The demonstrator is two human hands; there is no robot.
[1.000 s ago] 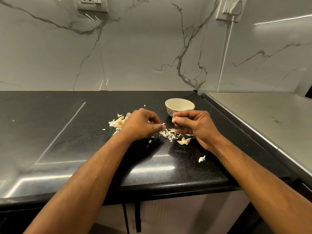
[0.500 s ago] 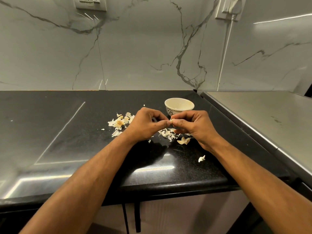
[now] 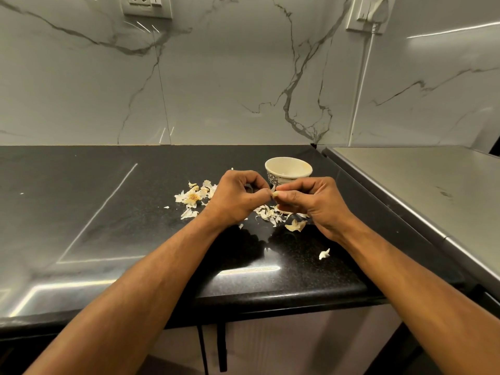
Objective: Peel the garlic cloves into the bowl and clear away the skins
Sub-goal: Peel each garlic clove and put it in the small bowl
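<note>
— Where are we?

— We are in a home kitchen, at a polished black stone counter (image 3: 81,212) with cupboard doors (image 3: 270,342) under its front edge.

— What else tells us so?

— We see a white marble-look wall (image 3: 216,77) behind it, a socket (image 3: 146,5) set into that wall, and a plug (image 3: 377,10) with a white cable (image 3: 362,77) running down. A small bowl (image 3: 288,170) and garlic skins (image 3: 194,197) lie on the counter, and a steel surface (image 3: 419,190) sits just beside it on our right.

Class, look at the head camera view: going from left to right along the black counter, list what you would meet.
Pile of garlic skins → left hand → garlic clove pinched between both hands → right hand → steel surface.
</note>
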